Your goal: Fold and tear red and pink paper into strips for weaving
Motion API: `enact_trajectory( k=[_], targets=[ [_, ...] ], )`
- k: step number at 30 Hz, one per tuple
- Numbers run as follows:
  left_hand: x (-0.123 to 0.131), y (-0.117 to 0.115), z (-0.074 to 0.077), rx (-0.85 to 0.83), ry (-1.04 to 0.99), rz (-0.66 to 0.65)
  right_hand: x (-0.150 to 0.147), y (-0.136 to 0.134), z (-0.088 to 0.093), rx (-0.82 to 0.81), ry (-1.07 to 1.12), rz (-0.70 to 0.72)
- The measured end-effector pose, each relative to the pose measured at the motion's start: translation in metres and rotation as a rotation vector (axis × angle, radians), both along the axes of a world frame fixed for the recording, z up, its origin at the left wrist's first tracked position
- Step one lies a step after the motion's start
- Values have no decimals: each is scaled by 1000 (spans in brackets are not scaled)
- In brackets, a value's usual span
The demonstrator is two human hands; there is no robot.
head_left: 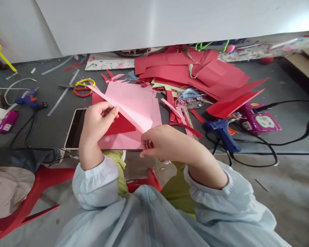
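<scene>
A folded pink paper strip (127,115) slants over larger pink sheets (134,94) and a red sheet (121,124) at the table's front edge. My left hand (100,118) pinches the strip near its left part, thumb and fingers closed on it. At the strip's lower right end, my right hand (162,142) is curled with its fingers closed on the paper; part of its fingertips is hidden. A phone (74,129) lies beside my left wrist. Scissors with yellow and red handles (84,87) rest up and to the left.
Red paper pieces (208,73) are piled at the back right. A blue glue gun (222,133) with black cables and a purple box (260,118) lie at the right. Another blue glue gun (29,99) is at the left, and a red chair (48,180) stands below it.
</scene>
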State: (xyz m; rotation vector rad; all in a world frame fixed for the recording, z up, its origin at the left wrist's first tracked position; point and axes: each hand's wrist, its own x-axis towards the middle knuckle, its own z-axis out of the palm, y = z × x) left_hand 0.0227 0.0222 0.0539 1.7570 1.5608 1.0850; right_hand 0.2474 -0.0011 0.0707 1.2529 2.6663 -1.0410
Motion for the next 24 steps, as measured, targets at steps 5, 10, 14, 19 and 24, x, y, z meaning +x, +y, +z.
enact_trajectory(
  k=[5, 10, 14, 19, 24],
  targets=[
    [-1, -1, -3, 2, -41, -4, -3, -6, -12, -24, -107, 53],
    [-6, -3, -7, -8, -1, -39, -4, -16, -13, -35, -162, 250],
    [-9, -6, -8, -33, -9, -70, -4, -20, -13, -13, -180, 205],
    [-12, -9, -11, -42, -79, -70, -9, -16, -5, 112, -71, 92],
    [-13, -10, -14, -74, -161, -80, -18, -7, 10, 292, 94, -211]
  ],
)
